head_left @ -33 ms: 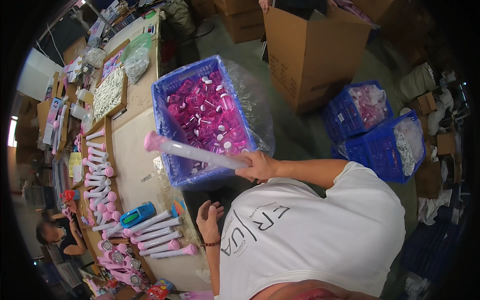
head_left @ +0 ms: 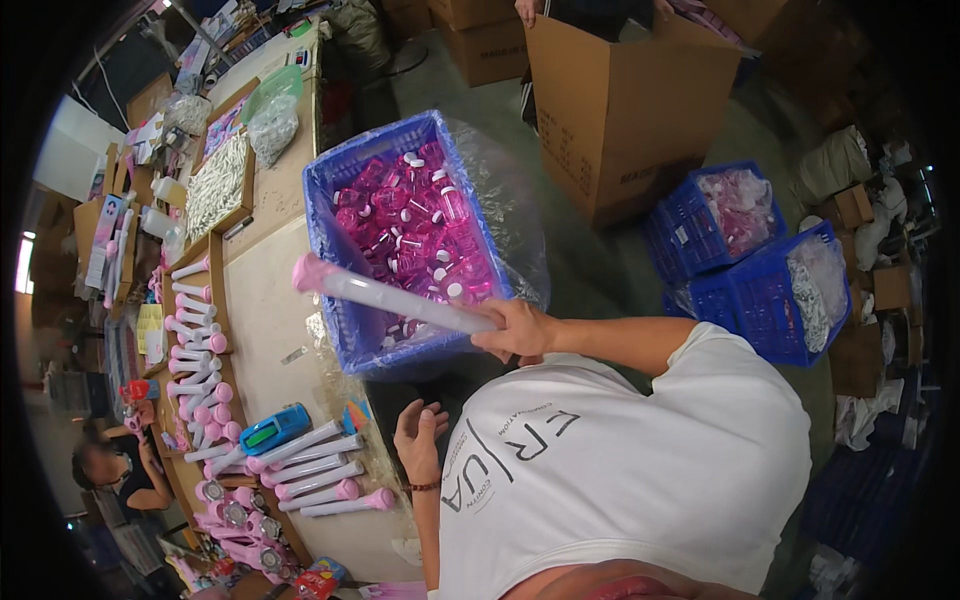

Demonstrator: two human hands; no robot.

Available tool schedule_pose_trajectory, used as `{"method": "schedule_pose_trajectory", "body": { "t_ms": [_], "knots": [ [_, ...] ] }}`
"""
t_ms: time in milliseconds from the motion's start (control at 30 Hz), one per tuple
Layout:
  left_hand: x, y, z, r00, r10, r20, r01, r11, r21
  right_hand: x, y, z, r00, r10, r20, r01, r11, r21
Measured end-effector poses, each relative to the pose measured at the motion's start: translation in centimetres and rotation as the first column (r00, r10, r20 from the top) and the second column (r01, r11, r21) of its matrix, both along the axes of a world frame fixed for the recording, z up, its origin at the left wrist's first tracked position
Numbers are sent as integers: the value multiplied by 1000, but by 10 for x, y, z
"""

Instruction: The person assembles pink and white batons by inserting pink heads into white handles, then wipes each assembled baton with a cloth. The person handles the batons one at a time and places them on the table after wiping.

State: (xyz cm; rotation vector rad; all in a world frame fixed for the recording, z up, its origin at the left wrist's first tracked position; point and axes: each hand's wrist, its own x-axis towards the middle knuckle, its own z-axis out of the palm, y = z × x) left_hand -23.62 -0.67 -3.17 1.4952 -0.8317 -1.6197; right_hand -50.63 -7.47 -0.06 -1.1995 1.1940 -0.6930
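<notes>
My right hand (head_left: 513,330) is closed round the lower end of a white tube with a pink end (head_left: 400,302). The tube slants up to the left, its pink tip over the near-left part of a blue crate (head_left: 325,240). Inside that crate lie many pink transparent bottles with white caps (head_left: 405,215). Low beside the table edge, my left hand (head_left: 420,432) is empty, its fingers loosely bent and apart. Several similar white tubes with pink ends (head_left: 325,470) lie on the table to its left, next to a blue and green tool-like object (head_left: 275,430).
More pink-ended tubes (head_left: 200,350) fill a wooden tray on the table (head_left: 265,300). A box of small white parts (head_left: 218,185) stands farther off. A large cardboard box (head_left: 625,110), with someone's hands at its rim, and two blue crates (head_left: 745,295) stand on the right. Another person (head_left: 125,470) is at far left.
The tube in my right hand has shifted slightly, its pink tip a little to the right and up. My left hand stays in place.
</notes>
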Motion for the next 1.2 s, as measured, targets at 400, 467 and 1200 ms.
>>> {"method": "schedule_pose_trajectory", "body": {
  "t_ms": [400,467,1200],
  "knots": [
    [-15,-19,-3,979,-151,136,171,974,-147,-21,-19,-23,986,-120,119,109,989,95],
    [-14,-17,-4,979,-146,143,166,975,-145,-39,-27,-34,981,-157,117,161,987,-22],
    [-62,-48,-21,990,-97,104,106,991,-86,-175,-107,-90,754,-614,233,641,765,-60]
  ]
}}
